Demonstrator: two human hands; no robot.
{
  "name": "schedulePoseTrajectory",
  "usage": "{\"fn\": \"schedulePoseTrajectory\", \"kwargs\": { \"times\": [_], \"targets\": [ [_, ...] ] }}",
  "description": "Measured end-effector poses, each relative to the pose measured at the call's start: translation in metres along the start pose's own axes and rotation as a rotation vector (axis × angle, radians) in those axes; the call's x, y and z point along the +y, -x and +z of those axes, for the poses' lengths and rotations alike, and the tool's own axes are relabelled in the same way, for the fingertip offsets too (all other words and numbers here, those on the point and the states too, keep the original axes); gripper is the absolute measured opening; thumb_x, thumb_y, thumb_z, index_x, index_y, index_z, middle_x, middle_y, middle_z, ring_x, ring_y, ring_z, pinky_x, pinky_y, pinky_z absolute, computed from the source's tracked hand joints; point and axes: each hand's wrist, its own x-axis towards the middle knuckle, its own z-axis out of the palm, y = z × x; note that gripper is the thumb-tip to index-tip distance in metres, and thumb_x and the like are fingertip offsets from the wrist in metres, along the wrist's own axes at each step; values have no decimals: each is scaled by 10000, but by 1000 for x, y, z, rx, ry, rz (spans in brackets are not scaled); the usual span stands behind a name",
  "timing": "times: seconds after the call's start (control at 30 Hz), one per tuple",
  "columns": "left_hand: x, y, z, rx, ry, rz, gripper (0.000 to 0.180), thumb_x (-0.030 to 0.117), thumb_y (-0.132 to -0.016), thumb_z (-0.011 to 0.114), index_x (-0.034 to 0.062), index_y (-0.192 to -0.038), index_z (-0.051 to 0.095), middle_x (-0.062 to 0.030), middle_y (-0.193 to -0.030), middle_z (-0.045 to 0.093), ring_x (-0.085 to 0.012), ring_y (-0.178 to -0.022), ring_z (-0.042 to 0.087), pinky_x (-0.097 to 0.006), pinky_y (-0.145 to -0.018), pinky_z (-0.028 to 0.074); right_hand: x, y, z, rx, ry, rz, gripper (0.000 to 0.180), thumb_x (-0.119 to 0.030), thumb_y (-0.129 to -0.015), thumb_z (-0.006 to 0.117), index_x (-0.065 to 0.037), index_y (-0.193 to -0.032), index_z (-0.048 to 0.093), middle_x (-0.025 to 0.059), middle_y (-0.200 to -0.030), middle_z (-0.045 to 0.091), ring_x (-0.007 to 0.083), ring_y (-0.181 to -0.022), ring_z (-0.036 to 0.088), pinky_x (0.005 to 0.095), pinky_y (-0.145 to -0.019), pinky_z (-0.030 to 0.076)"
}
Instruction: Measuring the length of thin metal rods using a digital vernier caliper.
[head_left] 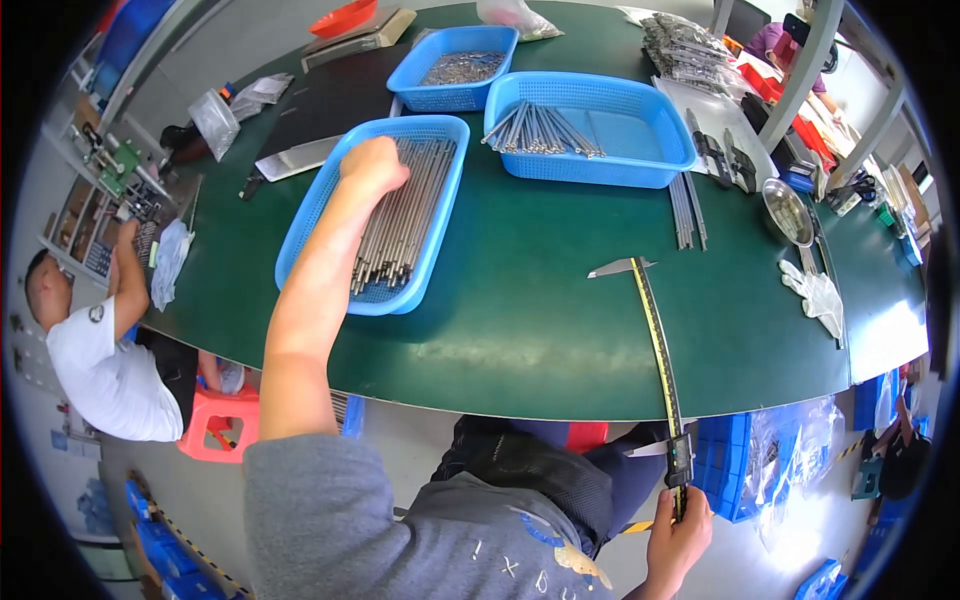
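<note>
My left arm reaches over a long blue plastic basket filled with thin metal rods. At its far end my left hand is curled closed among the upper ends of the rods; whatever lies inside the fingers is hidden. Low on the right, my right hand grips a digital caliper by its lower end, below the black display slider. The caliper's beam extends over the table edge, and its jaws are spread far apart with nothing between them.
A wide blue basket holds more rods, and a smaller one small metal parts. Loose rods, a metal ladle and a white glove lie on the green table. A co-worker sits at the left.
</note>
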Motion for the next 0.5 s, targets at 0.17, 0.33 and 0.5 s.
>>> {"fn": "schedulePoseTrajectory", "kwargs": {
  "times": [0.17,0.33,0.5],
  "targets": [
    [17,-10,-1,-109,-119,81,322,201,-689,672,6,-945,681,-195,-997,665,-341,-944,639,-407,-806,511,-4,7,0,10,17,25,254,-214,-806,675,-12,-926,580,116,-748,580,258,-599,576,358,-552,442],
    [-9,-17,-3,-148,0,-6,288,173,-737,622,5,-965,672,-229,-986,655,-356,-902,641,-427,-782,502,-5,3,1,22,2,25,263,-230,-790,684,-24,-911,574,109,-756,582,288,-626,594,374,-548,441],
    [9,26,-42,339,892,296,143,77,-896,576,-4,-1013,589,-57,-808,623,-89,-704,604,-228,-598,482,-17,0,1,26,5,79,257,-234,-780,691,-38,-905,580,94,-741,588,271,-606,602,366,-545,442]
  ]
}}
